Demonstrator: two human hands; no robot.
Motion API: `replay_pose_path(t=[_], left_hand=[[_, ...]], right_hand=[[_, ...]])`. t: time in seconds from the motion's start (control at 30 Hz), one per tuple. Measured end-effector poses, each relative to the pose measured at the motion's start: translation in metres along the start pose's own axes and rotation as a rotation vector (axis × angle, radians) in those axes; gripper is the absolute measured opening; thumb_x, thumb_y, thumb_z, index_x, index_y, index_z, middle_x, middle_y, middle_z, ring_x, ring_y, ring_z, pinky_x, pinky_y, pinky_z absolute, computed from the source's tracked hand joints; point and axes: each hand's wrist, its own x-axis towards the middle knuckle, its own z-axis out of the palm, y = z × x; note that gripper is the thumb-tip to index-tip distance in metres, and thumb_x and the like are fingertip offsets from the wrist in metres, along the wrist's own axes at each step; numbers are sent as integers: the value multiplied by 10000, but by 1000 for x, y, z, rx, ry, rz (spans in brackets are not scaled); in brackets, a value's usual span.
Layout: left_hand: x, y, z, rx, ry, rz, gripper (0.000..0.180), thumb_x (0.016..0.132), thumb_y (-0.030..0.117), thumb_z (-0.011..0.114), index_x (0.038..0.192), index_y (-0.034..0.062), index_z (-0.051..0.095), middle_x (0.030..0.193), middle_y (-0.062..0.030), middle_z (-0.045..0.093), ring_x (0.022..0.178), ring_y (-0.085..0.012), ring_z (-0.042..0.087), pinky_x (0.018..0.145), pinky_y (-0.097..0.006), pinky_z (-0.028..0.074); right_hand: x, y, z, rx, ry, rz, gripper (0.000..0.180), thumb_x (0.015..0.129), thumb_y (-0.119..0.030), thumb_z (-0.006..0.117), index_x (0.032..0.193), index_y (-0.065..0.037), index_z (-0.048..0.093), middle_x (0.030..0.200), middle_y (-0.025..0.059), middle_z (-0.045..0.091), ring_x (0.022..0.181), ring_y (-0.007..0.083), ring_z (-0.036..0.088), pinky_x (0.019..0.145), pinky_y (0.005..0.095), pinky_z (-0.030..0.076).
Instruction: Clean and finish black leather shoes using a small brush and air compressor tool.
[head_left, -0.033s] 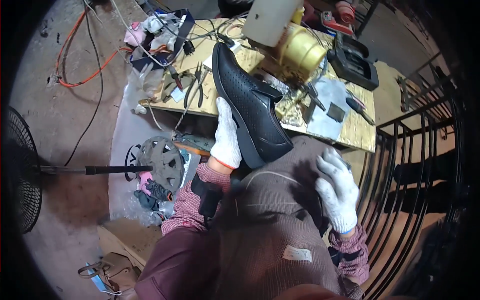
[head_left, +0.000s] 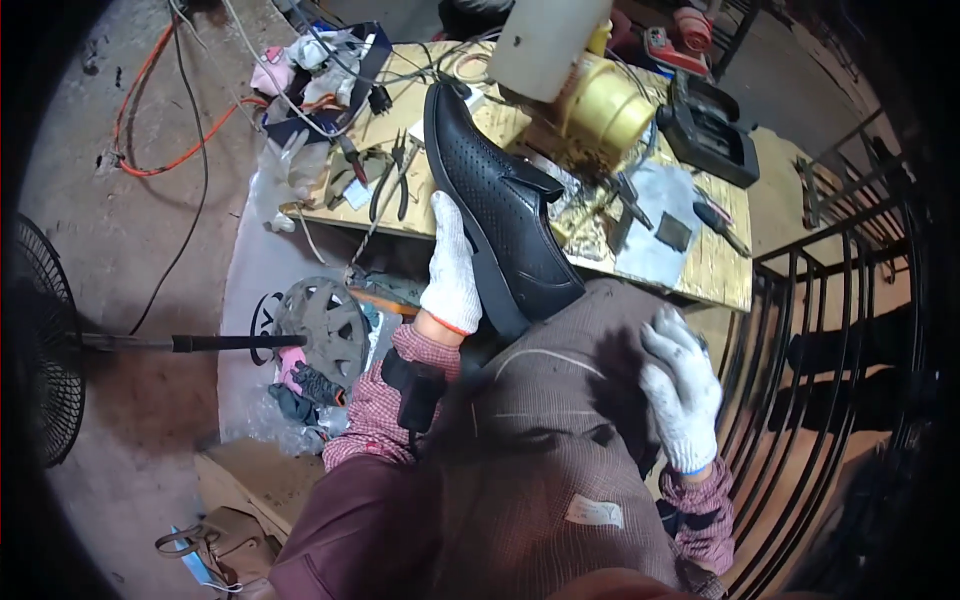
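— Wooden workbench (head_left: 715, 270): cluttered, pliers (head_left: 392, 180) near the left edge, yellow drum (head_left: 605, 110) toward the far edge.
— Black perforated shoe (head_left: 500, 215)?
— Propped heel-down off the near edge, sole cupped by gloved left hand (head_left: 452, 270), likely steadying it.
— Right hand (head_left: 683, 390)?
— Apart, flat on the apron-covered lap, empty.

Nothing shifts between the two views: the left hand (head_left: 452, 268) grips the black perforated shoe (head_left: 500, 215) at the same tilt (heel toward the lap), and the right hand (head_left: 682, 390) lies flat on the checked cloth (head_left: 540, 420) as before.
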Motion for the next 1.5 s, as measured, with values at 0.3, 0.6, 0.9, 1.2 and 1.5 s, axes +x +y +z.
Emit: replay_pose_path(t=[0.3, 0.6, 0.9, 1.2, 1.5], left_hand=[[57, 36, 16, 243, 0, 274, 773, 1001, 683, 334, 1497, 94, 410, 1416, -95, 541, 1239, -235, 571, 1062, -377, 470], [55, 42, 5, 184, 75, 469, 801, 969, 708, 393, 1514, 121, 393, 1494, -88, 473, 1317, -282, 503, 1131, -445, 402], [33, -33, -49, 36, -777, 31, 831, 988, 694, 326, 1506, 46, 347, 1474, -169, 465, 1315, -324, 493, 1147, -488, 376], [67, -8, -30, 34, -292, 64, 428, 1040, 256, 475, 1356, -33, 468, 1235, -193, 595, 1045, -271, 652, 1012, -490, 547], [100, -2, -41, 472, -279, 284, 419, 1055, 297, 473, 1350, 0, 496, 1234, -163, 612, 1092, -281, 633, 965, -428, 565]], right_hand=[[-55, 51, -5, 42, 18, 408, 265, 900, -91, 639, 1144, -24, 716, 1221, 199, 677, 1233, 355, 596, 1077, 416, 431], [-14, 55, 3, -39, -12, 215, 255, 885, -55, 643, 1126, -37, 725, 1203, 179, 690, 1228, 334, 608, 1069, 411, 436], [14, 47, 8, -47, -52, 111, 283, 833, -59, 703, 1114, -43, 732, 1180, 168, 692, 1206, 345, 616, 1041, 417, 464], [27, 128, -24, -262, 227, 179, 429, 938, -85, 627, 1365, -54, 598, 1413, 187, 572, 1326, 311, 536, 1111, 387, 399], [109, 262, -35, -776, -106, 335, 637, 910, -169, 639, 1510, -155, 425, 1472, 197, 498, 1365, 374, 462, 1126, 429, 378]])
